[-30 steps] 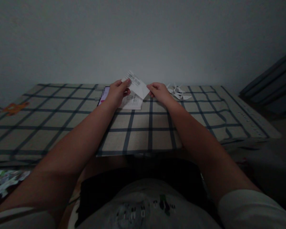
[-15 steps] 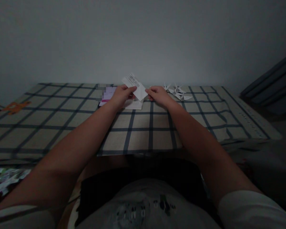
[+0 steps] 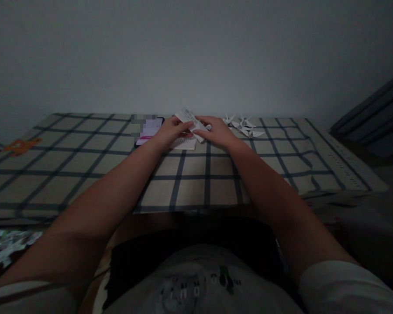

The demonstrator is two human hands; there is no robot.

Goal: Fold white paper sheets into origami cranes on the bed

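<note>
A phone (image 3: 150,129) blocks the way just left of the left hand (image 3: 170,132); printed pages (image 3: 185,144) lie below it. Folded paper (image 3: 190,117) fills the gap between hands. Paper cranes (image 3: 245,126) crowd the right hand's (image 3: 216,130) outer side. The wall (image 3: 196,56) bounds the far side; open tablecloth (image 3: 191,187) stretches nearer the body, between the forearms (image 3: 127,174).

The table (image 3: 94,150) had a checked cloth (image 3: 193,189) on it. On the cloth lay a phone (image 3: 150,130), printed pages (image 3: 186,144), pointy folded papers (image 3: 246,131) and something orange (image 3: 22,145).
</note>
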